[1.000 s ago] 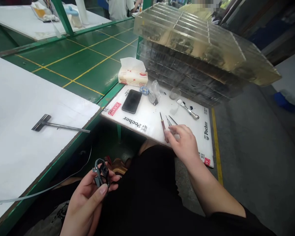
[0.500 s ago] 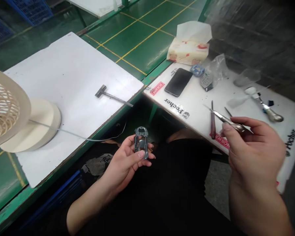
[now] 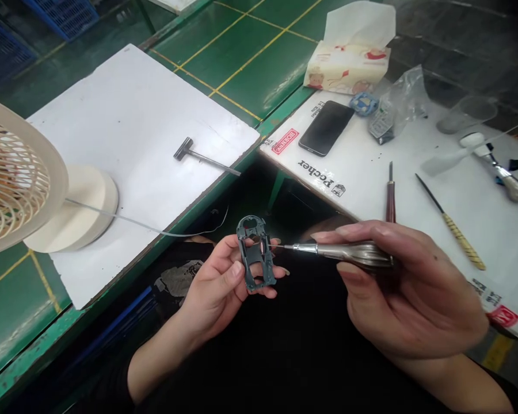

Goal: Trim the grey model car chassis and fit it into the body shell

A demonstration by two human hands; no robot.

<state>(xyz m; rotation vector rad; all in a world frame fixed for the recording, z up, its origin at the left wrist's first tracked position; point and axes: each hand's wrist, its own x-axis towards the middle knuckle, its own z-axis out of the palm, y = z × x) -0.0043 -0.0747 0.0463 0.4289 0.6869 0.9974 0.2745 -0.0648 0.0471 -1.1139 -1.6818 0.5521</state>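
Observation:
My left hand (image 3: 222,284) is closed around a small dark grey model car chassis (image 3: 255,253), held upright over my lap. My right hand (image 3: 408,293) grips a silver-handled pointed tool (image 3: 345,252) that lies level, its fine tip touching the right side of the chassis. Both hands are below the front edge of the white work board (image 3: 414,190).
On the board lie a red-handled tool (image 3: 391,192), a yellow-handled tool (image 3: 451,222), a phone (image 3: 327,127), a plastic bag (image 3: 399,103), a clear cup (image 3: 468,112) and a tissue pack (image 3: 349,60). A cream fan (image 3: 21,184) and a T-shaped metal tool (image 3: 202,155) sit on the left white sheet.
My right hand picked the silver tool off the board and brought its tip to the chassis. My left hand raised and turned the chassis. The view dropped and shifted left.

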